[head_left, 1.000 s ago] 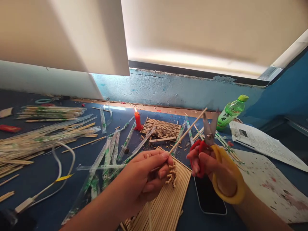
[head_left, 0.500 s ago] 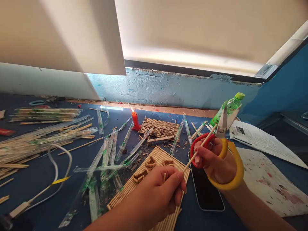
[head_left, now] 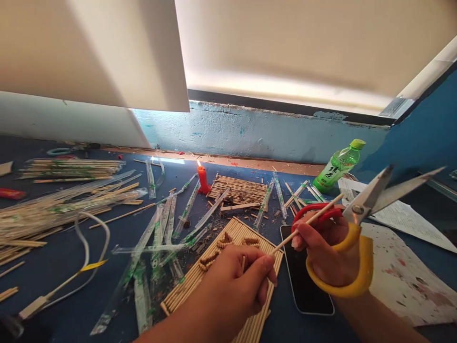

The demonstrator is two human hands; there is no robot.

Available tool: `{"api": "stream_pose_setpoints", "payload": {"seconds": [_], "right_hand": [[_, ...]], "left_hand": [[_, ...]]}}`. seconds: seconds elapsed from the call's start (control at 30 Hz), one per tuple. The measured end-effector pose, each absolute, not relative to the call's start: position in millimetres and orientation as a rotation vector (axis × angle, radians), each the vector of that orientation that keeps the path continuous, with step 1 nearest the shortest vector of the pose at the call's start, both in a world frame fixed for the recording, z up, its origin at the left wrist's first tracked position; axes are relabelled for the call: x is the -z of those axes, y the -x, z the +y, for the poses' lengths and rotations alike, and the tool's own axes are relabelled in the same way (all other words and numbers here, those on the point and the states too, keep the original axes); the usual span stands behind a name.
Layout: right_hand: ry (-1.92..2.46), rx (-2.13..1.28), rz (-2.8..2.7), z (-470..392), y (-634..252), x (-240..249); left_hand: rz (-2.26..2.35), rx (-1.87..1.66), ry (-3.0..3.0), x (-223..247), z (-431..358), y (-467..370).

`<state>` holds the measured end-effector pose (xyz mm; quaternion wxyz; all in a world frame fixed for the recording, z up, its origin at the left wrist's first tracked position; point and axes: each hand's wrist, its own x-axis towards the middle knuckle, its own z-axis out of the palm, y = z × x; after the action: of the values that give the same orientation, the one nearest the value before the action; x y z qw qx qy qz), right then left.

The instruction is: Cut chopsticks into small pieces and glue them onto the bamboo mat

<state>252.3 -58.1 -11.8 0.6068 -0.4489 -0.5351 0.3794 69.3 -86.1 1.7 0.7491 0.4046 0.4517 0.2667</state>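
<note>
My left hand (head_left: 246, 276) pinches the lower end of a thin wooden stick (head_left: 316, 216) above a mat of sticks laid side by side (head_left: 214, 245). Curved rows of short stick pieces (head_left: 224, 240) lie on that mat, partly hidden by the hand. My right hand (head_left: 321, 243) has the scissors (head_left: 359, 209) hooked on it by red and yellow handles, blades spread and pointing up right. Its thumb and fingers also grip the stick farther up. Below the right hand lies a black phone (head_left: 307, 281).
A lit red candle (head_left: 203, 178) stands behind the mat, beside a darker stick panel (head_left: 241, 190). Clear wrappers (head_left: 157, 243) litter the middle. Bundled sticks (head_left: 71, 166) and a white cable (head_left: 84, 238) lie left. A green bottle (head_left: 337, 166) and stained paper (head_left: 403, 276) are at right.
The scissors have swung over to the right and their blades show wider apart. My right hand has shifted slightly right along the stick; my left hand keeps its pinch.
</note>
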Motion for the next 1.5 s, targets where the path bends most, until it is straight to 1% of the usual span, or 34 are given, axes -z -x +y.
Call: {"api": "stream_pose_setpoints", "payload": {"seconds": [0.17,0.23,0.47,0.7,1.5], "right_hand": [[0.992,-0.76,-1.25,-63.5,-246.6,13.9],[1.012,-0.776,-1.237,-61.4,-247.9,14.4],[1.013,-1.076,-1.038,-47.4,-254.9,3.2],[1.046,-1.34,-1.08,-53.3,-243.2,4.9],[1.05,-1.245,-1.1,-53.7,-243.4,4.8]], "left_hand": [[0.956,-0.636,-0.834,3.9,-76.7,-66.1],[0.925,-0.631,-0.778,4.7,-71.7,-62.2],[0.687,-0.553,-0.667,0.9,-70.1,-51.6],[0.581,-0.448,-0.651,-0.2,-75.1,-53.2],[0.57,-0.45,-0.656,-0.7,-75.4,-54.2]]}}
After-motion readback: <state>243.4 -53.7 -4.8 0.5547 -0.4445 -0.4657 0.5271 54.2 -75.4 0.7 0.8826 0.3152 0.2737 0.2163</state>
